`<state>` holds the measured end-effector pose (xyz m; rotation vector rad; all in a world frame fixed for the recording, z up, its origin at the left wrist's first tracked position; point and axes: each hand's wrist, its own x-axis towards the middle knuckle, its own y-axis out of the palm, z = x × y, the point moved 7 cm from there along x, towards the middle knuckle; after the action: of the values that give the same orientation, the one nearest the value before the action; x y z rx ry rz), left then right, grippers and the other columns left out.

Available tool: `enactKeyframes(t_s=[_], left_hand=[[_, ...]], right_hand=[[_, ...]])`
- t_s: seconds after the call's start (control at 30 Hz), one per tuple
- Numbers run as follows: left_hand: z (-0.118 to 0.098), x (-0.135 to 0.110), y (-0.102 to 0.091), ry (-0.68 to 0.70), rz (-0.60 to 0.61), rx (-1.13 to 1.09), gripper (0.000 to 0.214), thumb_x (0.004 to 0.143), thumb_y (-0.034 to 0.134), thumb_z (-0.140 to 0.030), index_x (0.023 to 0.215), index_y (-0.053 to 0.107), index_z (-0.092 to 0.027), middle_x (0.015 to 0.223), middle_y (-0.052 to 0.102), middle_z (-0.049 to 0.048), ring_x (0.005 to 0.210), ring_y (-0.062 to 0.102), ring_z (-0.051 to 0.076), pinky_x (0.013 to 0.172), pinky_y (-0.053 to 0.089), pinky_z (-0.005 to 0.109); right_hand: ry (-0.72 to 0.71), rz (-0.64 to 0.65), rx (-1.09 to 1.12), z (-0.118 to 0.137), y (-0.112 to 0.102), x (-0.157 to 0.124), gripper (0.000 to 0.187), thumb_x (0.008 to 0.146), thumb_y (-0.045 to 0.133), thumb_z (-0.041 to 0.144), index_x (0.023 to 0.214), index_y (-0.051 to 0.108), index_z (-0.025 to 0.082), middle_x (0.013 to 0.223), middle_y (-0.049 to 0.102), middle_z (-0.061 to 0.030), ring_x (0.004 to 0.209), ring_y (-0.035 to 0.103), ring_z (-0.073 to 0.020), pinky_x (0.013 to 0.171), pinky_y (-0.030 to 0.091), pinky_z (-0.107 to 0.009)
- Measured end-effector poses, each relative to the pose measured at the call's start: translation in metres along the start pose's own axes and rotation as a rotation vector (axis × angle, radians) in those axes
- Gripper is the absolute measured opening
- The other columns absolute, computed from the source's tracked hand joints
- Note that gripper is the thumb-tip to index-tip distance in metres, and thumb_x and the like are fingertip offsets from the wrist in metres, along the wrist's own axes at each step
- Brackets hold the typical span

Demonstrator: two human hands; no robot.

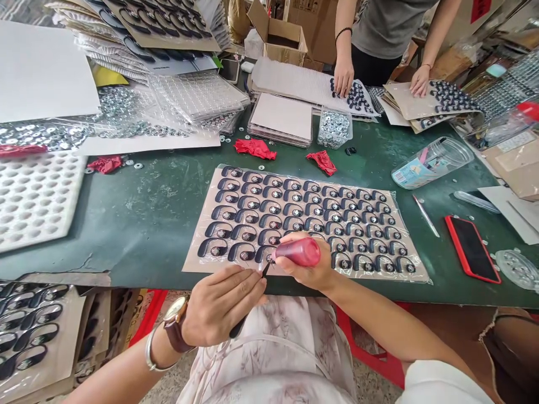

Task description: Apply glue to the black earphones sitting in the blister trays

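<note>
our right hand (311, 272) has its grip closed around a small red bottle (300, 252), held sideways over the near edge of a sheet of black ear hooks (303, 216). our left hand (221, 306) has its grip clenched on a thin dark tool (238, 328), perhaps a brush, with its tip just beside the bottle's mouth. the sheet lies flat on the green surface (143, 219). a red phone (472, 247) lies to the right. across the surface a co-worker's hand (344, 76) rests on another sheet.
</note>
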<state>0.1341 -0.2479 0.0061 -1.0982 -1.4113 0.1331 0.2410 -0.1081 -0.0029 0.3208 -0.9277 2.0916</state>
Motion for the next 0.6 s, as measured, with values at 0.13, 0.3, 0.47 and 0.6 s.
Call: enactKeyframes(t_s=[0.13, 0.3, 0.47, 0.6], left_hand=[[0.001, 0.003, -0.001, -0.013, -0.014, -0.027, 0.016, 0.089, 0.061, -0.015, 0.102, 0.067, -0.009, 0.09, 0.076, 0.0077, 0.085, 0.073, 0.019, 0.08, 0.059, 0.031], [0.003, 0.007, -0.003, -0.029, -0.019, -0.051, 0.015, 0.089, 0.061, -0.015, 0.102, 0.068, -0.011, 0.09, 0.076, 0.0066, 0.083, 0.073, 0.018, 0.078, 0.059, 0.03], [0.004, 0.01, -0.003, -0.039, -0.006, -0.075, 0.014, 0.088, 0.062, -0.015, 0.1, 0.068, -0.009, 0.089, 0.076, 0.0076, 0.082, 0.073, 0.019, 0.078, 0.058, 0.031], [0.004, 0.01, -0.004, -0.035, -0.001, -0.08, 0.014, 0.089, 0.061, -0.014, 0.099, 0.068, -0.008, 0.089, 0.076, 0.0076, 0.081, 0.073, 0.019, 0.076, 0.059, 0.033]], right_hand=[[-0.072, -0.007, -0.05, 0.006, -0.001, 0.001, 0.021, 0.079, 0.072, 0.035, 0.091, 0.065, 0.019, 0.081, 0.074, -0.0061, 0.067, 0.072, -0.0184, 0.062, 0.06, -0.028], [-0.071, -0.048, -0.114, 0.008, -0.005, 0.003, 0.014, 0.081, 0.069, 0.031, 0.089, 0.064, 0.02, 0.078, 0.074, -0.0045, 0.066, 0.071, -0.0183, 0.06, 0.059, -0.029], [-0.08, -0.086, -0.114, 0.008, -0.008, 0.001, 0.016, 0.08, 0.07, 0.033, 0.089, 0.063, 0.02, 0.077, 0.073, -0.0049, 0.065, 0.071, -0.0188, 0.058, 0.058, -0.029], [-0.09, -0.121, -0.097, 0.009, -0.011, 0.001, 0.016, 0.079, 0.07, 0.033, 0.087, 0.064, 0.02, 0.075, 0.073, -0.0047, 0.063, 0.071, -0.0189, 0.057, 0.058, -0.029]])
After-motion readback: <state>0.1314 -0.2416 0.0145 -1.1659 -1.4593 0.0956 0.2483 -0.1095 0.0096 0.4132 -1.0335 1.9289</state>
